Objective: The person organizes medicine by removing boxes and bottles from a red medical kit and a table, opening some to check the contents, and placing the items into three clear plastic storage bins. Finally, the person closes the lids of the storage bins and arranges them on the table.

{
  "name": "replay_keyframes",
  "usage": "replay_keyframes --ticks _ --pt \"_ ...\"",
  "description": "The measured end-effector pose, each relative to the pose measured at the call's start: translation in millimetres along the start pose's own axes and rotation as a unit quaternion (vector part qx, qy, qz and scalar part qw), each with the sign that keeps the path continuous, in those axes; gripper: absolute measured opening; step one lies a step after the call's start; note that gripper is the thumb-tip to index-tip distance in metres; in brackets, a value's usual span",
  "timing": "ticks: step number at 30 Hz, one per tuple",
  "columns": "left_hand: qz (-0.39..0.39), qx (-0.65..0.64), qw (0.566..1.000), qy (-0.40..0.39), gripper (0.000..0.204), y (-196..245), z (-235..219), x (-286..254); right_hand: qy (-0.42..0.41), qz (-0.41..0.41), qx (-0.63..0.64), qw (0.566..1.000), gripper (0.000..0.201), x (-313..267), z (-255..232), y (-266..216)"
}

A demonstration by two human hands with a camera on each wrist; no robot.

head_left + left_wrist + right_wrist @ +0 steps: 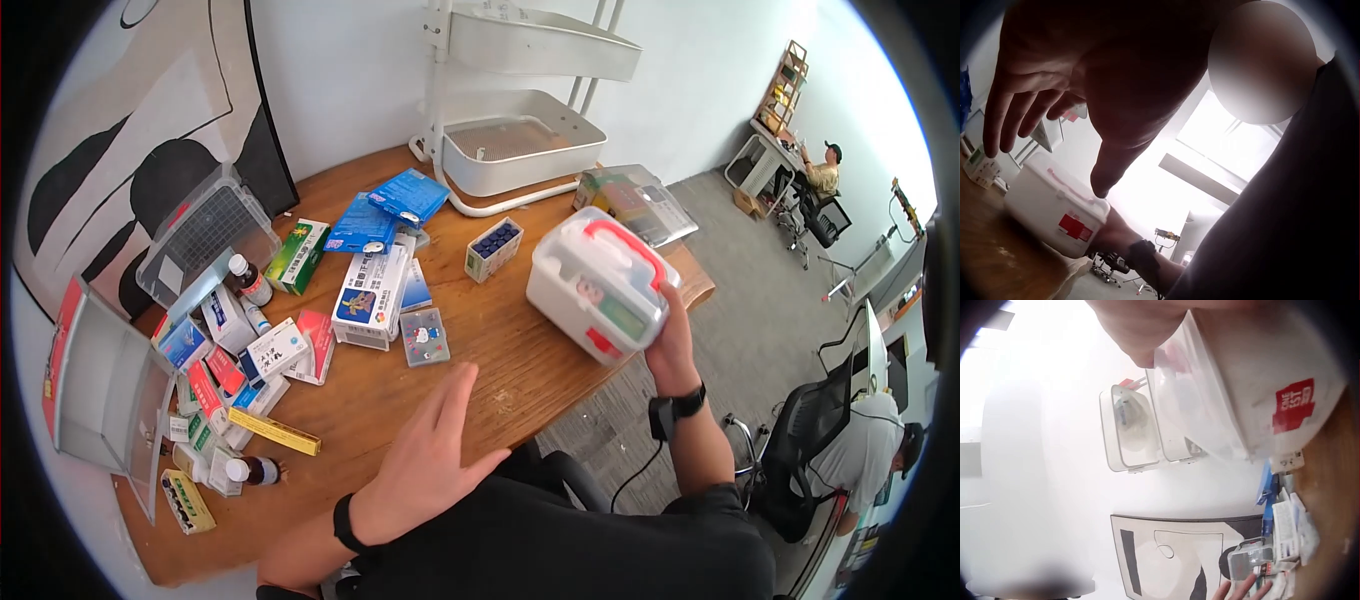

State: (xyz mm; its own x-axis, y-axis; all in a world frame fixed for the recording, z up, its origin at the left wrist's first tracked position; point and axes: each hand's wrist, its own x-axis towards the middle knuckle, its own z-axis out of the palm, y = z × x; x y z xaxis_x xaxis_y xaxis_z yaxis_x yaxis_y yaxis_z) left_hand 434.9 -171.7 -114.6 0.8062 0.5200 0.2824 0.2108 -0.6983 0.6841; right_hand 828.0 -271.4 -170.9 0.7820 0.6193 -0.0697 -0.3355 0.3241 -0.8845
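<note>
My right hand (672, 345) grips one end of a white plastic storage box (575, 290) with a translucent lid, a red handle and a red latch. The box is tilted over the right part of the table; its red label shows in the right wrist view, where my right hand (1147, 328) overlaps its lid. My left hand (425, 465) is held over the table's near edge, fingers straight and thumb spread, with nothing in it. Nearest to it lies a small clear case (426, 337) with coloured bits inside. In the left wrist view the left hand's fingers (1016, 122) point down.
Medicine boxes (278, 348) and brown bottles (250, 280) crowd the table's left side, between an open clear bin (110, 400) and another clear box (210, 230). Blue packets (408, 197), a carton of dark-capped vials (493, 250) and a white trolley (525, 150) stand farther back.
</note>
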Motion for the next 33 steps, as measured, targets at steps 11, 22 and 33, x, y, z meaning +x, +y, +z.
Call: replay_keyframes --ticks 11,22,33 --pt "-0.081 0.042 0.996 0.02 0.081 1.5 -48.3 -73.4 0.048 0.005 -0.134 0.99 0.08 68.3 29.1 13.2" --pt "-0.168 -0.024 0.98 0.107 0.066 -12.0 -68.0 -128.9 0.124 0.013 -0.115 0.985 0.118 203.2 -83.6 -23.5" --pt "-0.205 -0.009 0.972 0.116 0.064 -16.6 -61.8 -129.6 0.161 -0.097 -0.106 0.976 0.065 277.9 -79.3 -4.0"
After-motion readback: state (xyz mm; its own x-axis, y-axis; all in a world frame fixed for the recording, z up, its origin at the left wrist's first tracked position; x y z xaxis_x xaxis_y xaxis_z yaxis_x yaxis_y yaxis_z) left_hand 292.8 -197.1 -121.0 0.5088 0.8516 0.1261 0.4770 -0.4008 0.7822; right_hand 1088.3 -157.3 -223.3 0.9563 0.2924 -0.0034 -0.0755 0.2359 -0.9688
